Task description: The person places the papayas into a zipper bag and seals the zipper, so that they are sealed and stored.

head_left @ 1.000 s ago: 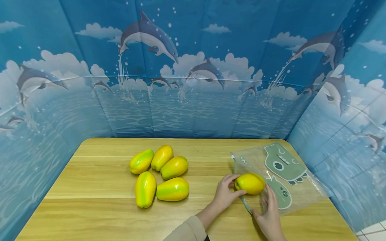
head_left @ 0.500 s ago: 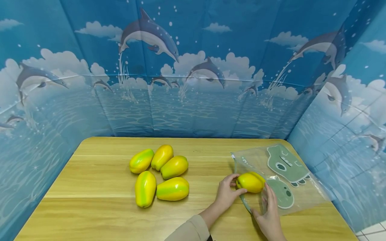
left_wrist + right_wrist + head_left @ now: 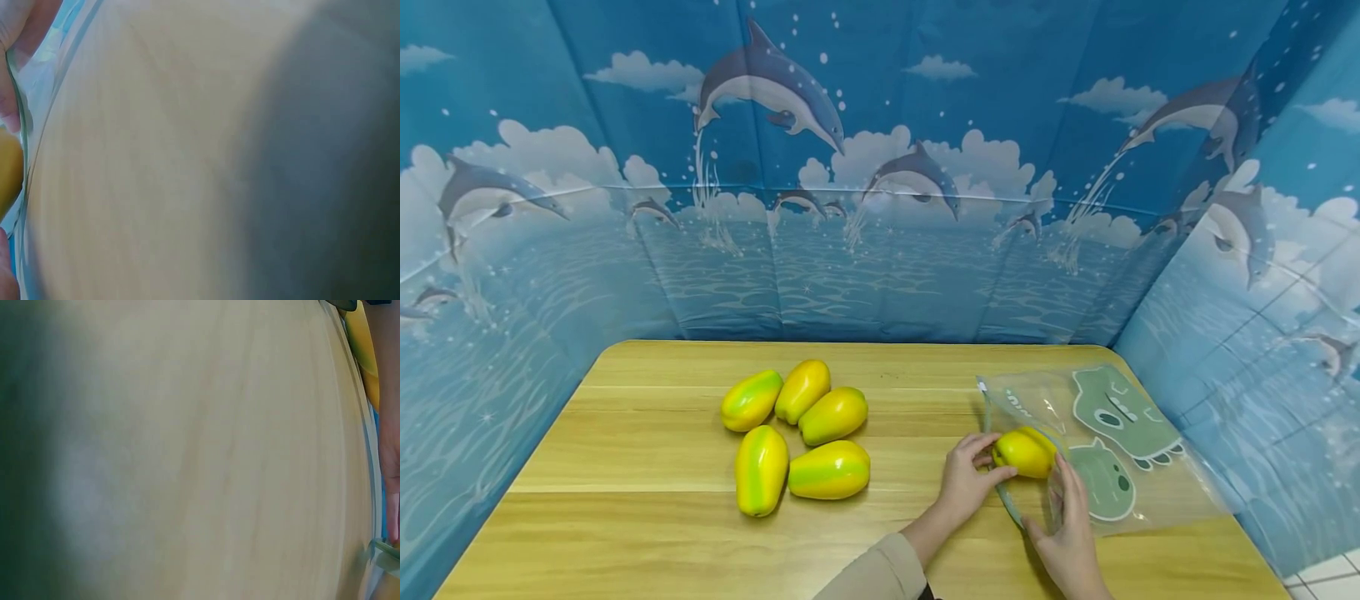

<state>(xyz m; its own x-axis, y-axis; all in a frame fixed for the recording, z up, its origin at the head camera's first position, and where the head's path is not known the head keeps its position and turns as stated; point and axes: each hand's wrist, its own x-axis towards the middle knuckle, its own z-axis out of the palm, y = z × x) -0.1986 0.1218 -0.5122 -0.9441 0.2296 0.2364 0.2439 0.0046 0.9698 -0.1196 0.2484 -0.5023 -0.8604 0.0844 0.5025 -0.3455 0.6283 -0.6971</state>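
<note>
In the head view a yellow papaya-like fruit lies at the mouth of a clear zip bag with green cartoon prints. The left hand grips the fruit's left end between thumb and fingers. At the fruit's right end, the right hand holds the bag's opening edge, thumb low and fingers raised. Part of the fruit shows at the left border of the left wrist view, beside the bag's rim. The right wrist view catches the left hand at its right border.
Several yellow-green fruits lie grouped on the left half of the wooden table. A blue dolphin-print curtain stands behind the table and along its sides.
The left hand and the fruit have moved slightly right, farther into the bag's mouth. The bag's printed side has shifted right and changed shape. The right hand has hardly moved.
</note>
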